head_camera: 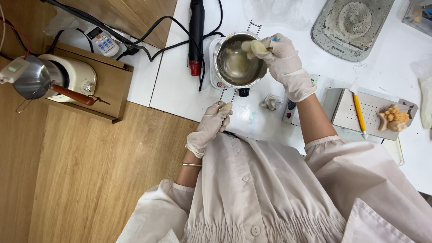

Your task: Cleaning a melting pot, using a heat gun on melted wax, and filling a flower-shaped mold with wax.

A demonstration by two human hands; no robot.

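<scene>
1. The white tabletop (180, 90) carries nearly everything and fills the right and far part of the view; bare wooden floor lies to the left of it.
2. On a brown box at far left stand a cream-coloured appliance (74, 74) and a metal jug with a wooden handle (31, 78), well apart from the work.
3. A grey tray (351, 110) at right holds a yellow-handled tool (359, 112) and an orange moulded figure (395, 119); a grey slab (348, 24) lies at far right.
4. The small steel pot (238, 63) sits on a little white warmer near the far middle of the tabletop, with pale liquid inside and its wire handle pointing toward the person.
5. A black tool with a red tip (195, 36) lies just left of the pot, its cords trailing off to the left.
6. The gloved right hand (283, 60) is over the pot's right rim, pinching a pale lump and a thin stick with a blue end over the liquid — the step in hand looks like stirring or scraping material into the melt.
7. The gloved left hand (213, 126) is closed round the end of the wire handle, steadying the pot.
8. A crumpled tissue (271, 102) lies just near of the pot.
9. The next move, as I judge it, calls for a firm hold on the handle — the pot is light and could tip off its warmer.
</scene>
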